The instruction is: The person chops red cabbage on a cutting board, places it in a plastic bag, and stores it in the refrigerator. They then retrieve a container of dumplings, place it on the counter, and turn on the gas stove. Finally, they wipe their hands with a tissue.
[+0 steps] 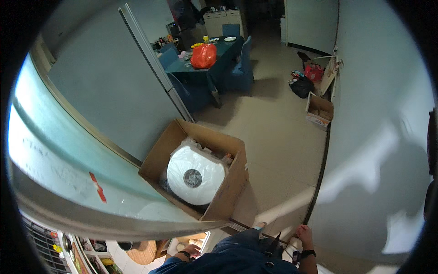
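Note:
At the bottom, my left hand [192,250] hangs with its fingers apart beside a lit container on the left side of my body. Low on the right, my right hand [303,233] has curled fingers, near the foot of the wall; whether it holds anything cannot be told. Both wrists carry dark bands. Before me stands an open cardboard box [243,171] on the floor, with a large white roll-like object [212,185] in clear plastic inside it. Neither hand touches the box.
A glass door panel [68,164] curves along the left. Further off, a dining table [222,51] with a green cloth bears a red plastic bag [204,56]. Along the right wall lie a smaller open carton [320,111] and a black bag [301,87]. A round wooden board [142,252] is low left.

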Motion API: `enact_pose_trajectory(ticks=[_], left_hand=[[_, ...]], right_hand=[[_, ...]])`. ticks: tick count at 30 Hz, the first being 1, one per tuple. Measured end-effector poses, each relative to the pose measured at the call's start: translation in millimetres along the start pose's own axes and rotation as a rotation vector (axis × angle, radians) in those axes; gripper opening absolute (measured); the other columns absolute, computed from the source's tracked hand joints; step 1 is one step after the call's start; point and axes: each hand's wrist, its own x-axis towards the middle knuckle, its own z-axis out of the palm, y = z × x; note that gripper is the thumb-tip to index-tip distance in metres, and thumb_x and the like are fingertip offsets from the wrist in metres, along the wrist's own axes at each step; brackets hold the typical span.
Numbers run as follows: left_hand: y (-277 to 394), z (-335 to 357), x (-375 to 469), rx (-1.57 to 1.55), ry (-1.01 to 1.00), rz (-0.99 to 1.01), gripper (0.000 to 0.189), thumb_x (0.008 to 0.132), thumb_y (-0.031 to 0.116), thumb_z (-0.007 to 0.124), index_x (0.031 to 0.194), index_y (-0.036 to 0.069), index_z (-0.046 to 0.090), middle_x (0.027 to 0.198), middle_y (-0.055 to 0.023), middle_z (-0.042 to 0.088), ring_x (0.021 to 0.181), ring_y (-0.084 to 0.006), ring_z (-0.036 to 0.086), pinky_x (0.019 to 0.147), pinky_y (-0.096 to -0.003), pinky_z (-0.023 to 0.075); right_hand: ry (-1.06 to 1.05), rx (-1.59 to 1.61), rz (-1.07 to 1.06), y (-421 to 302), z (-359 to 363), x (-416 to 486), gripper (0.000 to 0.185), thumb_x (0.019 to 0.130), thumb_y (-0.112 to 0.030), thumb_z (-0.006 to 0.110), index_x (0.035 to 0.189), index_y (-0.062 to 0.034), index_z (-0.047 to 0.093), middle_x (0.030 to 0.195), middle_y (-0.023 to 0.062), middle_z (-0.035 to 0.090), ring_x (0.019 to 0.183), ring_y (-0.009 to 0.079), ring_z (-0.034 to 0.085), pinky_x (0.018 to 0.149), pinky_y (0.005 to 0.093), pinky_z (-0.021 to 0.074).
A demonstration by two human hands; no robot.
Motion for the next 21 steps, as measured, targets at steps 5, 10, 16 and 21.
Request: enact_pose_trajectory(ticks=[5,10,16,21], left_hand=[[10,46,55,0.383,0.208,0.364,0.029,0.077,0.012,0.069,0.106,0.01,0.067,0.094,-0.013,0.069,0.079,-0.0193,0.066,0.065,-0.0295,0.0536],[46,74,105,-0.074,0.098,0.085,0.022,0.078,0.023,0.068,0.096,0.01,0.069,0.088,-0.0075,0.068,0.07,-0.0176,0.064,0.061,-0.0303,0.0518],[253,51,171,-0.12,0.159,0.154,0.023,0.079,0.023,0.067,0.097,0.009,0.068,0.085,-0.007,0.067,0.068,-0.0171,0.063,0.059,-0.0298,0.0507],[451,8,187,-0.303,0.293,0.265,0.024,0.08,0.023,0.066,0.098,0.008,0.067,0.083,-0.0066,0.067,0.066,-0.0166,0.062,0.058,-0.0293,0.0497]], right_hand=[[-0.047,-0.048,-0.08,-70,-22,84,0.02,0.088,-0.015,0.057,0.102,0.0,0.056,0.076,0.0061,0.06,0.063,0.0134,0.057,0.052,0.0247,0.0457],[-0.066,-0.035,-0.01,-140,-41,186,0.031,0.087,-0.013,0.059,0.116,-0.0036,0.048,0.08,0.0065,0.061,0.062,0.0128,0.058,0.053,0.0245,0.0485],[-0.012,-0.004,0.015,-216,-68,316,0.031,0.087,-0.012,0.059,0.115,-0.0081,0.047,0.081,0.0064,0.062,0.066,0.0144,0.061,0.056,0.0254,0.0503],[0.065,0.064,0.162,-297,-89,420,0.031,0.084,-0.01,0.057,0.114,-0.0073,0.048,0.079,0.0077,0.06,0.062,0.0166,0.059,0.052,0.0271,0.0507]])
